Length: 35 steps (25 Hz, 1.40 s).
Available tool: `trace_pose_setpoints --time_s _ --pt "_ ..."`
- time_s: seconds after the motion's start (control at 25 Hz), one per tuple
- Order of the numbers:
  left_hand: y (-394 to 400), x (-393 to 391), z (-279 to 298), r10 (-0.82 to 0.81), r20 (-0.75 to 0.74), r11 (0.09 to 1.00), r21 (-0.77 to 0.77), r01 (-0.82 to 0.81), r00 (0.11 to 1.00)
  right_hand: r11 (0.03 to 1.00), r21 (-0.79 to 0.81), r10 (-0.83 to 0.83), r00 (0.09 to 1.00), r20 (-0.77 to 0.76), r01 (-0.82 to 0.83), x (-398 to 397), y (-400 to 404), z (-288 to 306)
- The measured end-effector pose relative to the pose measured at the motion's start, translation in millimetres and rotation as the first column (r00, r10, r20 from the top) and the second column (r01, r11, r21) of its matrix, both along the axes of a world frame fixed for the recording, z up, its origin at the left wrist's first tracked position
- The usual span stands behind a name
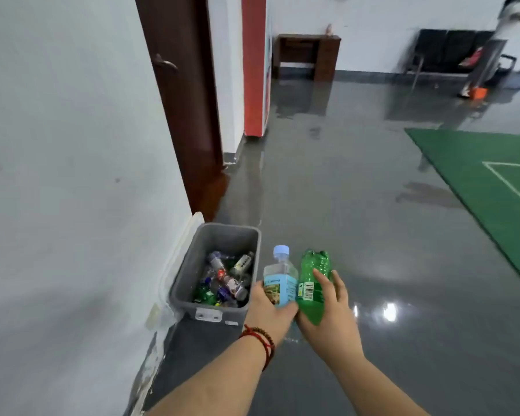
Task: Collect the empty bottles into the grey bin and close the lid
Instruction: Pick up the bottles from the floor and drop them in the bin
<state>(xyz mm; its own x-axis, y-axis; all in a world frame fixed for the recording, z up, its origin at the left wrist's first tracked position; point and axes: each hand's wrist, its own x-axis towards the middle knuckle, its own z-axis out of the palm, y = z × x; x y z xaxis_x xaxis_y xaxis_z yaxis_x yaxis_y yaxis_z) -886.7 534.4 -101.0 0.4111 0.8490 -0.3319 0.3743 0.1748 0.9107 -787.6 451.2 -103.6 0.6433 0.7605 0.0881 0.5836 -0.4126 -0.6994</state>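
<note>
Fingers (260,288) of left hand (267,310) wrapped round clear bottle (279,283), pale blue cap up, blue label facing camera; thumb hidden behind bottle. Red cord + bead bracelet (260,340) on left wrist. Fingers (323,285) of right hand (330,319) curled round green bottle (312,283), held upside down, base up, barcode label showing; neck end tucked low by palm, cap not visible. Both bottles side by side, touching or nearly so, held in air just right of bin.

L to R across scene: white wall (57,145) at left, scuffed near floor. Translucent white lid (177,256) leaning upright btwn wall and bin, so bin uncovered. Grey bin (180,283) on floor against wall, white latch on near rim; inside, heap of empty bottles (225,280), clear and green, some w/ labels, filling lower part only. Dark brown door (180,94) beyond bin, then red panel (254,64). Glossy grey floor (357,205) w/ light glare near right hand. Brown desk (309,55) at far wall. Green mat (493,175) w/ white lines at right. Far right corner blurred: dark chairs, small orange item; cannot tell more.
</note>
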Motion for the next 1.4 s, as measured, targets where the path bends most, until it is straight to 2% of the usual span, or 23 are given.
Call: trace_pose_setpoints --time_s 0.16,0.32,0.4,0.52,0.72,0.84,0.92,1.04,1.12,1.4 --pt "37.5 -2.1 -15.8 0.224 -0.008 0.973 -0.061 -0.224 0.975 0.978 -0.079 0.184 0.977 -0.103 -0.193 10.6 64.0 -13.4" --pt "98.7 -23.1 -39.2 0.342 -0.099 0.932 -0.089 -0.35 0.935 0.935 -0.14 0.296 0.933 -0.206 -0.327 -3.1 140.9 -32.7" --pt "143.3 -27.2 -54.8 0.373 -0.135 0.916 -0.107 -0.388 0.918 0.932 -0.16 0.266 0.914 -0.305 -0.325 -5.4 188.7 -47.7" --pt "213.2 -19.3 -85.0 0.33 -0.199 0.924 -0.13 -0.359 0.923 0.941 -0.184 0.178 0.879 -0.441 -0.283 -3.3 258.6 -73.0" --pt "310.7 8.3 -123.3 0.317 -0.302 0.9 -0.202 -0.386 0.899 0.895 -0.344 0.101 0.879 -0.466 -0.285 17.8 365.4 -114.6" --pt "355.5 13.5 -150.2 0.358 -0.393 0.854 -0.229 -0.467 0.847 0.844 -0.408 0.116 0.86 -0.496 -0.349 23.5 418.0 -146.7" --pt "378.5 14.4 -165.4 0.407 -0.423 0.809 -0.246 -0.535 0.81 0.827 -0.447 0.027 0.818 -0.574 -0.341 26.8 442.7 -166.3" --pt "399.1 14.6 -186.5 0.476 -0.386 0.72 -0.345 -0.602 0.79 0.821 -0.494 -0.195 0.672 -0.714 -0.287 32.1 476.6 -184.7" --pt "405.6 15.9 -193.5 0.49 -0.36 0.705 -0.373 -0.603 0.794 0.814 -0.513 -0.261 0.617 -0.743 -0.272 38.0 494.2 -192.7" --pt "439.1 40.8 -201.4 0.517 -0.32 0.689 -0.394 -0.608 0.794 0.781 -0.525 -0.237 0.618 -0.75 -0.337 60.7 535.0 -200.3"
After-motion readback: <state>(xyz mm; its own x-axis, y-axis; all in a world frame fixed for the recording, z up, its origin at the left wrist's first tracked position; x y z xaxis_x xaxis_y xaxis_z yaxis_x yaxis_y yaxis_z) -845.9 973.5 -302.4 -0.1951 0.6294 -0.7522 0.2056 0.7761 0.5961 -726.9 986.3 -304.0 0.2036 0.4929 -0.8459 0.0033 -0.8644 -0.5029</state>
